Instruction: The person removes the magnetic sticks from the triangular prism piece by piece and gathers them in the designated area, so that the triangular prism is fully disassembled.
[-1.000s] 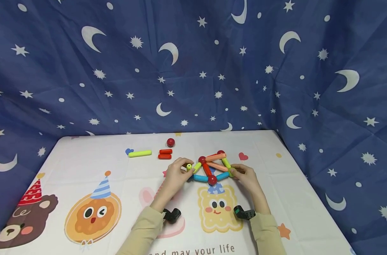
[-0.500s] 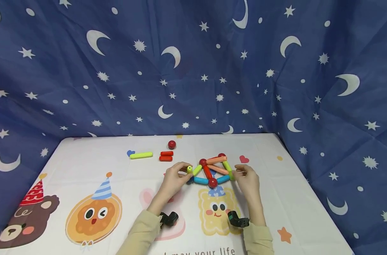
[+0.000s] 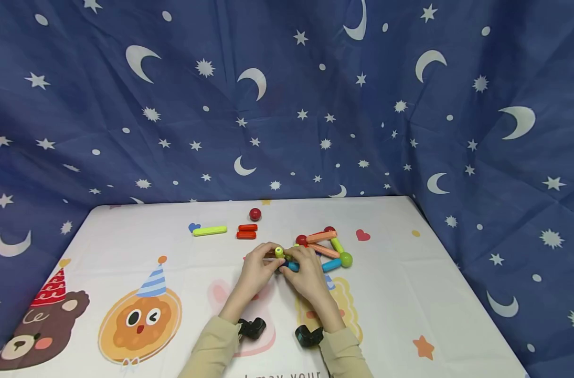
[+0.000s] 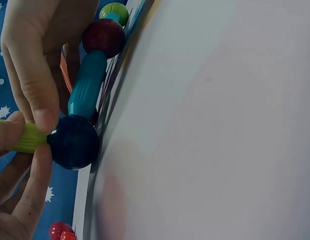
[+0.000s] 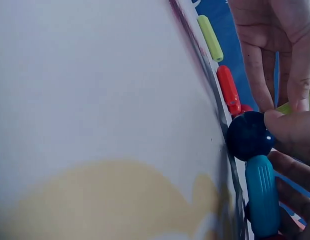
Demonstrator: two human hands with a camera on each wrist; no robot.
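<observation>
Left-hand grip (image 3: 255, 269): thumb and fingers clamped on the upright lime-green rod (image 3: 279, 253), whose lower end meets the dark-blue ball (image 4: 73, 142). Right-hand grip (image 3: 309, 275): curled about the same ball, thumb tip touching it beside the joint; far-side fingertips partly hidden.

Assembly, on the bench (image 3: 386, 294), under and to the right of the hands:
– Blue rod (image 4: 88, 82), one, from the dark-blue ball to a front red ball (image 4: 104, 38); that ball hidden by the right hand in the head view.
– Second blue rod (image 3: 331, 265), one, leading to the green ball (image 3: 346, 259) at the right corner.
– Rear-left red ball (image 3: 301, 240), one; rear-right red ball (image 3: 329, 230), one.
– Salmon rods (image 3: 323, 251), two; the lower slopes from the rear-left ball towards the green ball.
– Lime-green side rod (image 3: 336, 244), one, between the rear-right ball and the green ball.

Loose pieces, rear left of the assembly:
– Long lime-green rod (image 3: 209, 231), one, lying flat.
– Short red rods (image 3: 246, 235), two, side by side.
– Loose red ball (image 3: 255, 214), one, just behind them.

Fittings: white cartoon-printed cloth (image 3: 197, 294); blue moon-and-star curtain (image 3: 287, 152); black wrist cameras (image 3: 252, 328), two; beige sleeves (image 3: 214, 341).
</observation>
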